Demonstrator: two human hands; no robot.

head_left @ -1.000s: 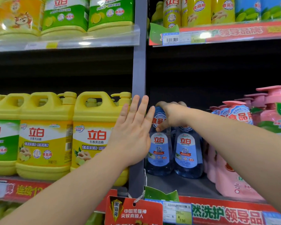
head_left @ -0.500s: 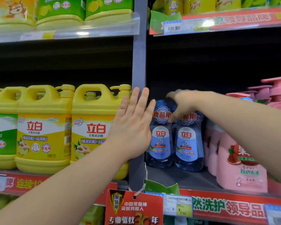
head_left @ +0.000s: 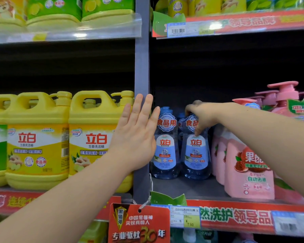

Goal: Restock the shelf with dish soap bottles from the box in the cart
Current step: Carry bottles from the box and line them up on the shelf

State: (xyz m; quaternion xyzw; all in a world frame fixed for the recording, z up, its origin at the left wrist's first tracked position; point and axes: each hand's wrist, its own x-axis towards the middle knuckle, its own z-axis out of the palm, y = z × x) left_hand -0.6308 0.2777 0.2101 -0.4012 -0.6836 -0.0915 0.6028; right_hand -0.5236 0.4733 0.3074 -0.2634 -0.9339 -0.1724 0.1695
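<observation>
Two clear blue dish soap bottles stand side by side on the grey shelf, just right of the upright post. My right hand reaches in from the right and grips the neck of the right blue bottle. The left blue bottle stands free beside it. More blue bottles show behind them in the dark. My left hand is flat and open, fingers up, resting against the grey shelf post. The box and cart are out of view.
Yellow handled jugs fill the shelf left of the post. Pink pump bottles crowd the right side next to the blue ones. Red price strips run along the shelf fronts. A red hanging tag dangles below the post. Another stocked shelf is overhead.
My right hand moved from the left blue bottle's top to the right bottle's neck. The view shifted upward slightly. My left hand stayed flat on the post.
</observation>
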